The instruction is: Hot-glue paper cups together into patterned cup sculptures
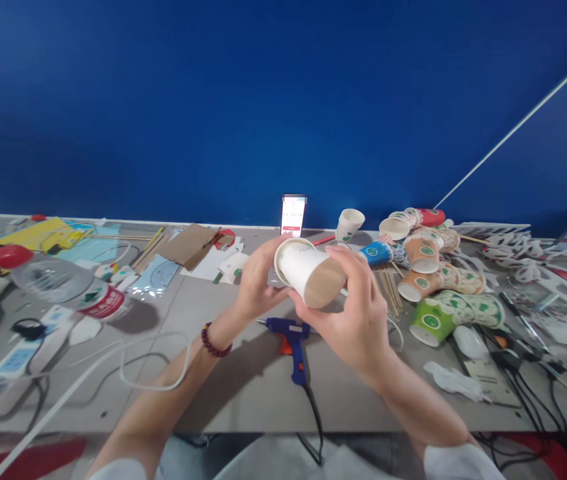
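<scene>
A white paper cup (pixel 304 270) lies on its side in the air over the table's middle, with a brown disc over the end that faces me. My left hand (pixel 257 279), a bead bracelet on its wrist, grips the cup's far rim. My right hand (pixel 358 313) wraps its fingers round the near end by the brown disc. Just below the hands a blue glue gun (pixel 290 337) lies on the grey table (pixel 243 393), its cord running off the front edge.
Several printed paper cups (pixel 428 267) and wooden sticks lie heaped at the right. A phone (pixel 292 215) leans against the blue wall. A clear bottle with a red cap (pixel 63 283) lies at the left, beside a power strip (pixel 18 353), white cables and cardboard pieces.
</scene>
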`<action>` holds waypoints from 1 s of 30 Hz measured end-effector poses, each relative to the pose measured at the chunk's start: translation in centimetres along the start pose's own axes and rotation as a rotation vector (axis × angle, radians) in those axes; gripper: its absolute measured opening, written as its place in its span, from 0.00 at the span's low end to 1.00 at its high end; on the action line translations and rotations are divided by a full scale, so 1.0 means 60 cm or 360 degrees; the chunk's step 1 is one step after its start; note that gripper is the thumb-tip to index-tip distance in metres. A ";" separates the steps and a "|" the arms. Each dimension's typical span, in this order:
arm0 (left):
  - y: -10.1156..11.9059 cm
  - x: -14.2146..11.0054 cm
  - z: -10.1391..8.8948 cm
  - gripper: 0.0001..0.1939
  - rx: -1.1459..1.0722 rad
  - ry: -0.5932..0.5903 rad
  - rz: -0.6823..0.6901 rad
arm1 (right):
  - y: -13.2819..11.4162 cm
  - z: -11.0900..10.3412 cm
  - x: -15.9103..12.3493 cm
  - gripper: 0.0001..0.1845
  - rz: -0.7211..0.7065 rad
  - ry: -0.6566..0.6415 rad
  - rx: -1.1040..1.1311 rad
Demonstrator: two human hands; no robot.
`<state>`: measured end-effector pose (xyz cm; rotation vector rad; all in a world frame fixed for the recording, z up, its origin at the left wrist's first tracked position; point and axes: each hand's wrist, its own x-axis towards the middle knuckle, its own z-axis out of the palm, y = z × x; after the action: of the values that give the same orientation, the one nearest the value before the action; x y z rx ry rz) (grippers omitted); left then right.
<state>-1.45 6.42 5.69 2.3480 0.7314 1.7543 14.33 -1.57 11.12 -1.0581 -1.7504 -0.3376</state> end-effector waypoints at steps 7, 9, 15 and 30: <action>0.000 0.003 -0.005 0.40 0.0073 -0.0070 -0.0006 | 0.002 0.001 0.007 0.33 0.0099 -0.0015 0.0096; 0.001 0.008 -0.009 0.42 0.0075 -0.0131 0.0003 | 0.018 0.004 0.012 0.33 0.0216 -0.0081 0.0218; 0.002 0.014 -0.016 0.36 -0.0089 -0.0243 -0.0243 | 0.110 0.030 0.023 0.33 0.0873 -0.0477 0.1043; -0.003 0.015 -0.012 0.23 -0.0400 -0.0188 -0.0837 | 0.143 0.059 0.029 0.30 0.1587 -0.0653 0.1538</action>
<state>-2.00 6.85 6.65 1.8557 0.9386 1.3772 18.67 6.53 8.98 -1.1152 -1.2116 1.2822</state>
